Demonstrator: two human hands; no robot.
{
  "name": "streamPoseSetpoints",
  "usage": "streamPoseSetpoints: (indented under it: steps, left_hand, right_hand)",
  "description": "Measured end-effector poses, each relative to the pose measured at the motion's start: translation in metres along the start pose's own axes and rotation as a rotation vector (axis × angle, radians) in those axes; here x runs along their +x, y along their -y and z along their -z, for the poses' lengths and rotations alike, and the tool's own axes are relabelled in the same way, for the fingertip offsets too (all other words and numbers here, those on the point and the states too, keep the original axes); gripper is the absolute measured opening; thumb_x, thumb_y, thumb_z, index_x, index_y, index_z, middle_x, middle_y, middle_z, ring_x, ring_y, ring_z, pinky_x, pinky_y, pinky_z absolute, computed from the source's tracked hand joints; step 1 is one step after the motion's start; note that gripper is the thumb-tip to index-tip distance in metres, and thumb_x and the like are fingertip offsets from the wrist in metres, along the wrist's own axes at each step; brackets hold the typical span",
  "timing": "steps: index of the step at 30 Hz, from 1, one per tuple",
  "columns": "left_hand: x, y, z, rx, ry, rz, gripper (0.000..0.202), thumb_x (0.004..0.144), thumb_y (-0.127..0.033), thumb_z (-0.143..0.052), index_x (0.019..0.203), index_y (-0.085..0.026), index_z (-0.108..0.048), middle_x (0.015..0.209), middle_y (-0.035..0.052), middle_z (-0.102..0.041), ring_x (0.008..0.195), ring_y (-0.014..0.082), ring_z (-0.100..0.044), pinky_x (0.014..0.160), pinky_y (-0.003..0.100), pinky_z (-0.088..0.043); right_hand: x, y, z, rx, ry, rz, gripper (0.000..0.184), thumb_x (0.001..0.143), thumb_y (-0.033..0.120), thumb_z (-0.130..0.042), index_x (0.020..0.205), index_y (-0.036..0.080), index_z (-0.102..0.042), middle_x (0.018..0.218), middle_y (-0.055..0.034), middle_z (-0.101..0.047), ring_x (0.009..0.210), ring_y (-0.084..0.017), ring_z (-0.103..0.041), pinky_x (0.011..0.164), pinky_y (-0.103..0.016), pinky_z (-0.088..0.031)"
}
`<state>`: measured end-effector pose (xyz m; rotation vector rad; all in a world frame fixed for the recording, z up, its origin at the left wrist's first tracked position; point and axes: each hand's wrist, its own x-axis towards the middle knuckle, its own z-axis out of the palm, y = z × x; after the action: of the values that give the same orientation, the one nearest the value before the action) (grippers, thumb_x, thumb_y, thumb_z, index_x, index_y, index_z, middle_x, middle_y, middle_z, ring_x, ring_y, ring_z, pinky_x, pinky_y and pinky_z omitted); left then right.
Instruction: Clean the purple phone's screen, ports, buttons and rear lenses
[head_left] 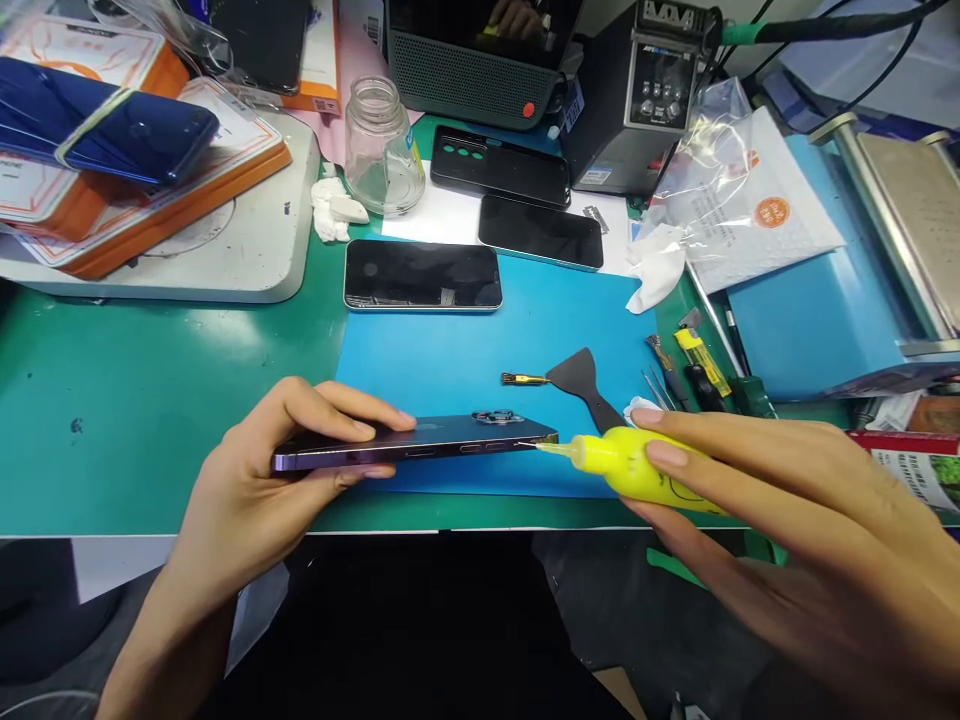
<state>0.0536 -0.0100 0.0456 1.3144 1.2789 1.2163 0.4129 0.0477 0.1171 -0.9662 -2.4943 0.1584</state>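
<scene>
At a crowded repair worktop, we hold a purple phone on edge above the near border of a blue mat, our left hand pinching it, thumb underneath and fingers lying along its back. Our right hand is closed around a small yellow squeeze bottle, its fine needle tip touching the phone's corner just beside the raised camera rings.

We judge the risks plain enough. Too firm a squeeze on the soft bottle could flood the seam and send liquid running toward the side buttons or the lenses. The phone's frame looks polished and slick, held at one end only, so a nudge from the nozzle might twist it out of our fingers and onto the mat. A thin tip pressed at an angle could also skate off the metal edge.

Materials contrast sharply: glossy glass and bright metal on the phone, matte rubbery sheet beneath, pliable plastic in the bottle. Beyond lie a flat black scraper with a fanned blade, a small brush, three dark phones lying flat with mirror-smooth faces, a clear glass jar, crumpled white tissue and a crinkled clear bag.
</scene>
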Motion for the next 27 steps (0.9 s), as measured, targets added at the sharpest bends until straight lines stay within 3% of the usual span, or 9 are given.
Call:
streamPoseSetpoints:
  steps: [3,10,14,17,22,25,27]
  left_hand:
    - [0.000,0.001,0.000,0.005,0.007,0.009,0.021,0.101,-0.024,-0.090,0.104,-0.032,-0.071,0.118,-0.0067,-0.089,0.116,0.0177,-0.086,0.105,0.026,-0.070]
    - [-0.001,0.001,0.000,0.015,0.008,-0.003,0.020,0.102,-0.024,-0.088,0.105,-0.033,-0.071,0.118,-0.0065,-0.089,0.116,0.0183,-0.086,0.106,0.027,-0.071]
    - [0.000,0.003,0.002,0.032,0.011,-0.011,0.020,0.103,-0.023,-0.087,0.105,-0.034,-0.071,0.117,-0.0078,-0.088,0.116,0.0167,-0.086,0.106,0.024,-0.070]
    - [-0.001,0.005,0.002,0.053,0.016,-0.005,0.018,0.104,-0.021,-0.082,0.106,-0.035,-0.071,0.116,-0.0084,-0.088,0.115,0.0151,-0.087,0.104,0.021,-0.069]
    - [-0.007,0.010,-0.002,0.070,-0.049,0.054,0.013,0.103,-0.029,-0.084,0.101,-0.032,-0.072,0.116,-0.0075,-0.089,0.113,0.0150,-0.087,0.098,0.016,-0.068]
    - [-0.009,0.012,-0.003,0.039,-0.099,0.087,0.012,0.103,-0.032,-0.083,0.099,-0.030,-0.071,0.115,-0.0054,-0.089,0.114,0.0176,-0.087,0.102,0.021,-0.069]
    - [-0.006,0.013,-0.002,0.049,-0.060,0.052,0.011,0.104,-0.031,-0.081,0.100,-0.030,-0.071,0.116,-0.0042,-0.089,0.116,0.0204,-0.088,0.104,0.026,-0.071]
  right_hand:
    - [-0.003,-0.003,0.001,-0.020,0.016,0.056,0.038,0.109,0.024,-0.078,0.147,0.025,-0.074,0.145,-0.0090,-0.081,0.127,-0.025,-0.078,0.104,-0.042,-0.059]
    - [-0.004,-0.010,-0.004,0.090,-0.039,-0.031,0.054,0.107,0.028,-0.081,0.160,0.034,-0.069,0.142,-0.0043,-0.082,0.129,-0.025,-0.078,0.107,-0.043,-0.060]
    - [-0.016,-0.024,-0.022,0.323,-0.396,-0.249,0.071,0.083,0.013,-0.099,0.148,0.033,-0.080,0.130,-0.0031,-0.084,0.118,-0.023,-0.082,0.104,-0.035,-0.068]
    - [-0.025,-0.039,-0.037,0.480,-0.559,-0.498,0.053,0.093,0.027,-0.094,0.144,0.036,-0.082,0.137,-0.0031,-0.079,0.121,-0.022,-0.081,0.109,-0.034,-0.069]
    - [-0.012,-0.059,-0.047,0.481,-0.577,-0.641,0.043,0.102,0.036,-0.085,0.144,0.034,-0.076,0.138,-0.0050,-0.081,0.128,-0.024,-0.080,0.113,-0.043,-0.069]
    - [0.005,-0.066,-0.052,0.485,-0.511,-0.675,0.042,0.100,0.040,-0.087,0.140,0.032,-0.073,0.143,-0.0062,-0.079,0.132,-0.026,-0.079,0.113,-0.044,-0.069]
    - [0.015,-0.068,-0.058,0.485,-0.462,-0.684,0.041,0.100,0.044,-0.086,0.136,0.031,-0.073,0.144,-0.0072,-0.078,0.134,-0.028,-0.078,0.113,-0.044,-0.069]
